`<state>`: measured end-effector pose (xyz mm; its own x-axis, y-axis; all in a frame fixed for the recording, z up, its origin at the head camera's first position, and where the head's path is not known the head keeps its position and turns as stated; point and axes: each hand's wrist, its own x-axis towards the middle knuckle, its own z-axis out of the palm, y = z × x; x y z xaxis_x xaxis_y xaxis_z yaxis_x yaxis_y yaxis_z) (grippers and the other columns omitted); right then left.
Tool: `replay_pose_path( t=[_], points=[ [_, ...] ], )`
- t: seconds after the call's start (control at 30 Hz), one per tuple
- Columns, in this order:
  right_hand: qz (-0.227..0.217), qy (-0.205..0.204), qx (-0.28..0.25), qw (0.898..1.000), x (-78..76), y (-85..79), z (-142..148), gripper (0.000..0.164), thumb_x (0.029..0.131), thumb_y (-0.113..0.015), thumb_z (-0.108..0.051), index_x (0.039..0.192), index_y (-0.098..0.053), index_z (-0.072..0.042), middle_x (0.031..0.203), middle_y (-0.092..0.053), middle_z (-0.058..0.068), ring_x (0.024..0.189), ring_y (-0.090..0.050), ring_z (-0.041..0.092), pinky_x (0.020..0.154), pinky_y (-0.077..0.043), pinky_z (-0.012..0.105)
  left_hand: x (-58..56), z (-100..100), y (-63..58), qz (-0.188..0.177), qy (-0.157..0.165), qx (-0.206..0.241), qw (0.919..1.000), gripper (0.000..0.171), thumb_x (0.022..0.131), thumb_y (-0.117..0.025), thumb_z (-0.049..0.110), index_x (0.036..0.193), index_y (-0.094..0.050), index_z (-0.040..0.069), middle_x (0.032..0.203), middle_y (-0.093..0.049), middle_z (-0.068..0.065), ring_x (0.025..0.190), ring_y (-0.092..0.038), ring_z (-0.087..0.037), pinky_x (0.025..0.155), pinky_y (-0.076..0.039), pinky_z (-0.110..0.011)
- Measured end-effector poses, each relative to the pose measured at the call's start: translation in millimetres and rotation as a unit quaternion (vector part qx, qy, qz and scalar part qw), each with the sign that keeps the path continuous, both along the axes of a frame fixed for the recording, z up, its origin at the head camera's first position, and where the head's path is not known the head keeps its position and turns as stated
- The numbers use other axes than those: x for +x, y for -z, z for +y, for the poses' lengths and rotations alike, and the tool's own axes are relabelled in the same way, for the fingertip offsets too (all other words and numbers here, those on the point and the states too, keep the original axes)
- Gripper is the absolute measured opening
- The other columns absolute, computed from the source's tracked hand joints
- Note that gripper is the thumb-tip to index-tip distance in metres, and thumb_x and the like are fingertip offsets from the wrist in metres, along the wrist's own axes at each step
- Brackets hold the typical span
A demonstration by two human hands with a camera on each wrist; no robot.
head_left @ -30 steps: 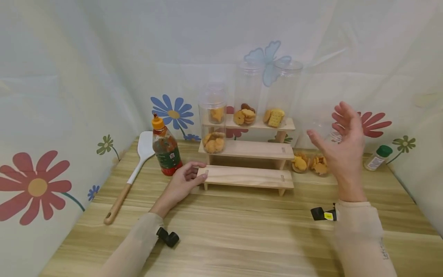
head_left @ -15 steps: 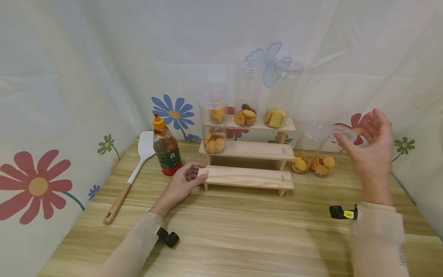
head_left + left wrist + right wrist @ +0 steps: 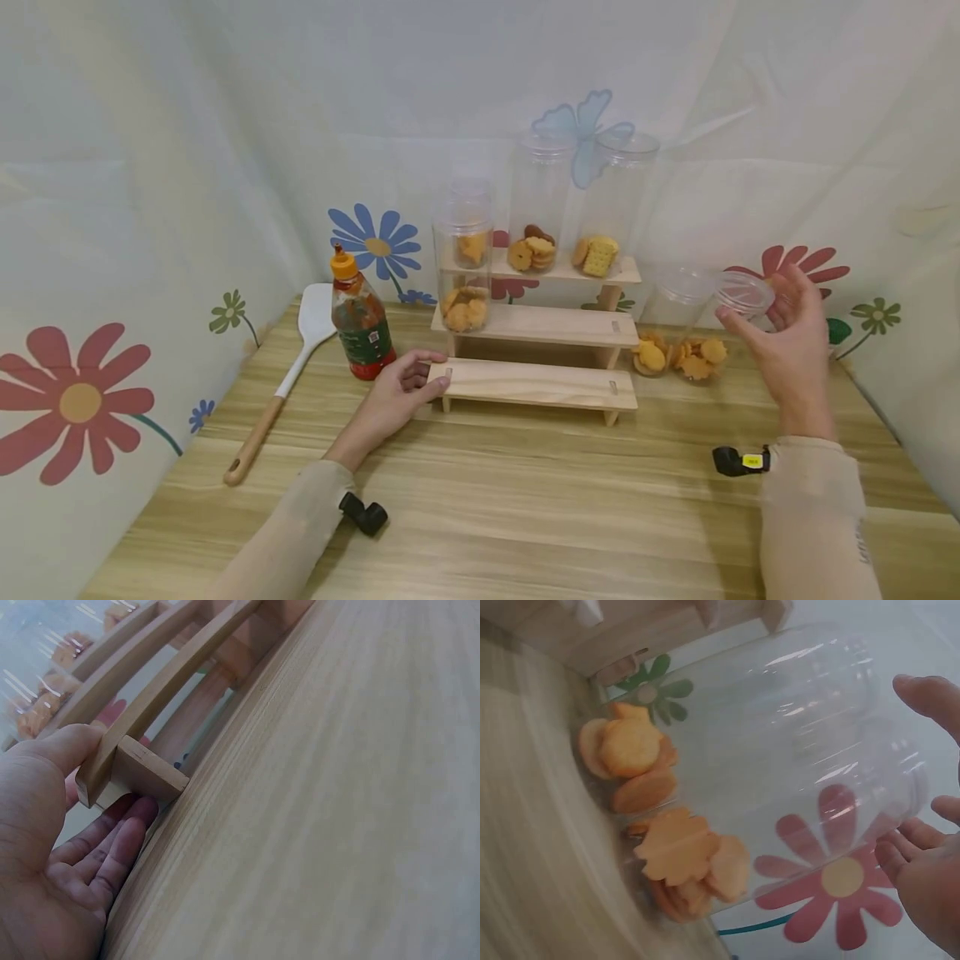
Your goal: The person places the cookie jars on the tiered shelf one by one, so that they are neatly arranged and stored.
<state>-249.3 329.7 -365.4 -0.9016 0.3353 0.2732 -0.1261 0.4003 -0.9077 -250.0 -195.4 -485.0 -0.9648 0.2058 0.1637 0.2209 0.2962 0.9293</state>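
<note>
My left hand (image 3: 393, 396) grips the left end of the bottom step of a three-tier wooden rack (image 3: 532, 383). In the left wrist view its thumb (image 3: 75, 742) lies on the board, the fingers bent beside the support. My right hand (image 3: 795, 350) is at the lid of a clear cookie jar (image 3: 697, 358), rightmost of two on the table. In the right wrist view the fingers (image 3: 915, 836) reach that jar's (image 3: 690, 862) lid edge, while the thumb (image 3: 930, 697) stands apart. The other table jar (image 3: 651, 354) stands beside the rack.
Clear cookie jars stand on the middle step (image 3: 463, 308) and top step (image 3: 600, 254). Left of the rack are a sauce bottle (image 3: 362, 325) and a white spatula (image 3: 300, 367) with a wooden handle. A green cap (image 3: 838, 331) shows behind my right hand. A flowered curtain backs the table.
My right hand moved right, off the front of the table jars, then came back left and lower to the rightmost jar's lid. The left hand kept its place on the rack.
</note>
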Motion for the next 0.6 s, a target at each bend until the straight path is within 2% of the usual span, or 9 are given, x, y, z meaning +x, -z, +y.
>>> replay_pose_path(
  t=[0.13,0.23,0.47,0.6],
  points=[
    [-0.011,-0.013,0.004,1.000,-4.5,13.6,4,0.101,0.103,-0.084,-0.030,0.179,-0.018,-0.024,0.181,-0.032,0.011,0.164,-0.037,0.029,0.127,-0.032,0.022,1.2,1,-0.9,-0.006,-0.002,-0.001,1.0000,0.036,0.106,-0.081,0.032,0.140,-0.071,0.024,0.115,-0.076,-0.009,0.098,-0.070,-0.025,0.082,-0.056,-0.030],
    [-0.020,-0.021,0.007,1.000,-7.0,21.2,6,0.100,0.103,-0.083,-0.033,0.179,-0.019,-0.024,0.181,-0.032,0.013,0.165,-0.037,0.030,0.128,-0.033,0.025,1.4,1,-1.2,-0.007,-0.001,-0.001,1.0000,0.036,0.106,-0.081,0.032,0.140,-0.071,0.024,0.116,-0.077,-0.008,0.100,-0.071,-0.025,0.083,-0.056,-0.030],
    [-0.036,-0.030,0.018,0.999,-11.5,32.9,10,0.092,0.102,-0.084,-0.036,0.176,-0.031,-0.024,0.179,-0.038,0.013,0.165,-0.037,0.035,0.132,-0.031,0.048,0.1,0,-0.9,-0.005,0.002,0.002,1.0000,0.038,0.106,-0.081,0.031,0.141,-0.070,0.020,0.116,-0.077,-0.010,0.098,-0.072,-0.024,0.083,-0.057,-0.030],
    [-0.057,-0.030,0.031,0.997,-13.1,40.6,13,0.087,0.104,-0.081,-0.042,0.175,-0.034,-0.026,0.178,-0.040,0.013,0.163,-0.039,0.038,0.131,-0.033,0.054,0.1,0,-1.1,-0.005,0.001,0.001,1.0000,0.039,0.106,-0.080,0.031,0.142,-0.070,0.019,0.116,-0.077,-0.011,0.099,-0.072,-0.024,0.083,-0.057,-0.029]
  ],
)
